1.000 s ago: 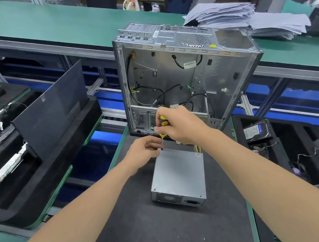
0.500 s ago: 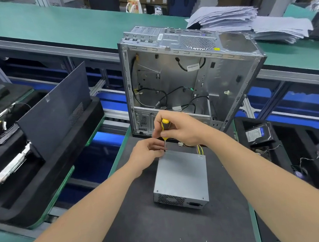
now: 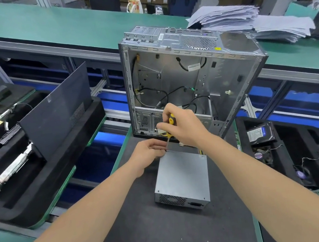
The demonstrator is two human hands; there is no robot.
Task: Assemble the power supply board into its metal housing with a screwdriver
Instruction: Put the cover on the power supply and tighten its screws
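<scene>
The right hand (image 3: 183, 127) was wrapped around the yellow and black handle of a screwdriver (image 3: 171, 119), holding it nearly upright with the tip pointing down. The left hand (image 3: 148, 154) sat just below and to the left of it, its fingers curled in and pinching the thin metal shaft close to the tip; whether a screw was held there could not be told. The two hands were close together, above the far left corner of the power supply (image 3: 181, 178). This grey metal box lay flat near the middle of a black mat (image 3: 168, 230), its vented end towards the near edge, with yellow wires coming out of its far end. Behind it, along the far edge of the mat, the metal housing (image 3: 189, 73) stood upright with its open side facing the person, black cables looping across the inside. The power supply lay outside the housing, just in front of it. To the left of the mat, a dark panel (image 3: 57, 117) leaned in a black foam tray (image 3: 42, 185). To the right, a hard drive (image 3: 259, 132) rested in another black tray. On the green bench behind the housing lay a stack of papers (image 3: 242, 18).
</scene>
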